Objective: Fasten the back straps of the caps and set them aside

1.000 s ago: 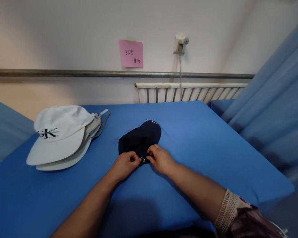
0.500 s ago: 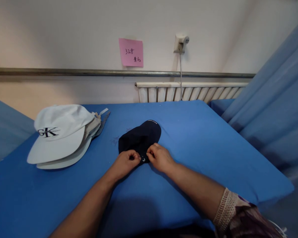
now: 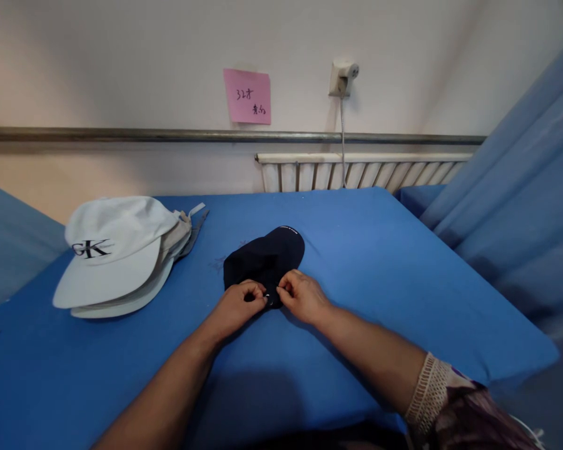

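A black baseball cap (image 3: 263, 256) lies on the blue-covered table, its brim pointing away and to the right, with small white lettering along the brim's edge. At the cap's near edge, my left hand (image 3: 241, 305) pinches the strap side between thumb and fingers. My right hand (image 3: 304, 296) pinches the same edge a little to the right. A small shiny bit, perhaps a buckle or ring, shows between my fingertips; its exact form is too small to tell. To the left sits a stack of pale caps (image 3: 117, 250), the top one white with dark letters on its front.
The blue table cover (image 3: 394, 275) reaches to the wall. Behind it are a white radiator (image 3: 319, 172), a metal rail (image 3: 169, 135), a pink note (image 3: 248, 97) and a socket with a plugged cord (image 3: 341, 80). A blue curtain (image 3: 511, 162) hangs at the right.
Both hands stay pinched at the cap's near edge, with only slight finger movement. The shiny bit between them shows a little differently. The cap and the stack stay in place.
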Demonstrator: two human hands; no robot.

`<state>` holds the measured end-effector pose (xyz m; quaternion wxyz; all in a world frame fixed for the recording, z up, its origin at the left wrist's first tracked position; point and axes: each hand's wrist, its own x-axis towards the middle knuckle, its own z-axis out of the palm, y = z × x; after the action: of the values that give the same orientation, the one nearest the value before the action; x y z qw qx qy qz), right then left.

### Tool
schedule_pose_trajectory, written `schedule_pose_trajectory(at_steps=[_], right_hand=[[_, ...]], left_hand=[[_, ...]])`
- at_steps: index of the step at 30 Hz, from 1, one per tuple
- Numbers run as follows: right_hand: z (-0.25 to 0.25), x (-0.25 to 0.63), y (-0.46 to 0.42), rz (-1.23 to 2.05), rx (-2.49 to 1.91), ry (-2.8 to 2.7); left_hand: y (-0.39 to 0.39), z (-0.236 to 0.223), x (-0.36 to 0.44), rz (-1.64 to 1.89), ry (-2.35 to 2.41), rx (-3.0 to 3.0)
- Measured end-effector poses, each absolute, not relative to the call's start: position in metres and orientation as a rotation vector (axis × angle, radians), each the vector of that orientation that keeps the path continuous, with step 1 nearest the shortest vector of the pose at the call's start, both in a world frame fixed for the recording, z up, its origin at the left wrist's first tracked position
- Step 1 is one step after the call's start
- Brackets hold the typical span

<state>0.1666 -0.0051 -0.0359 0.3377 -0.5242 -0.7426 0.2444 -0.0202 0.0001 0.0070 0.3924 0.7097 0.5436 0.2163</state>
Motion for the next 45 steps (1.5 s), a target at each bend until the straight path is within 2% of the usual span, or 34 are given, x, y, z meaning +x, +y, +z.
schedule_pose_trajectory(at_steps=[40,45], right_hand=[[-0.031,0.171,-0.006,0.696,-1.247,-1.896],[-0.031,0.172,-0.006,0.725,-1.275,-1.897]], left_hand=[[-0.001,0.018,-0.021,0.618,1.415,1.716],[-0.002,0.024,-0.026,0.522,1.361,1.753]])
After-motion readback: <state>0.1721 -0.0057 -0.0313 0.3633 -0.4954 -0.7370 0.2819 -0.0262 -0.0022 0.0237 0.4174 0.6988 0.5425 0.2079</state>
